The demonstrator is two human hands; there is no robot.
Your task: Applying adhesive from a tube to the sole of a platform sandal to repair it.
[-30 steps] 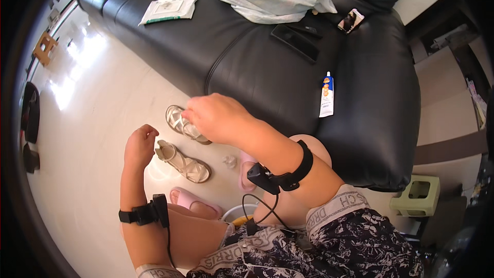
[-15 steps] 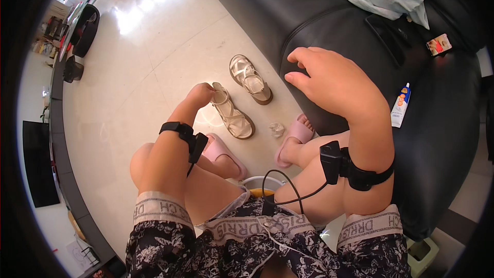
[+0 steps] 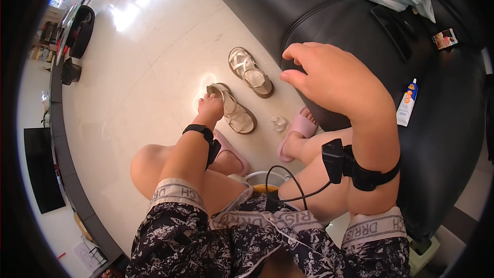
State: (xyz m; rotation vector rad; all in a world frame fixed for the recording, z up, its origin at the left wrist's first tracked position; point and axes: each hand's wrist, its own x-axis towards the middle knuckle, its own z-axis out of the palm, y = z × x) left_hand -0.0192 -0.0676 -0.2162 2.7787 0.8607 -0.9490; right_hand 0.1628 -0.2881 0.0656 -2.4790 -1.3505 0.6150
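Beige sandal [image 3: 239,119] on the floor [image 3: 149,87], my left hand [image 3: 211,107] at its far end; can't tell if those fingers pinch it. Second sandal [image 3: 252,75] sits just beside, to the right. My right hand [image 3: 318,71]: spread, thumb apart from curved fingers, by the black sofa [image 3: 442,123]. Tube [image 3: 407,105] on sofa, clear wad [image 3: 279,123] near my pink slipper [image 3: 302,125].
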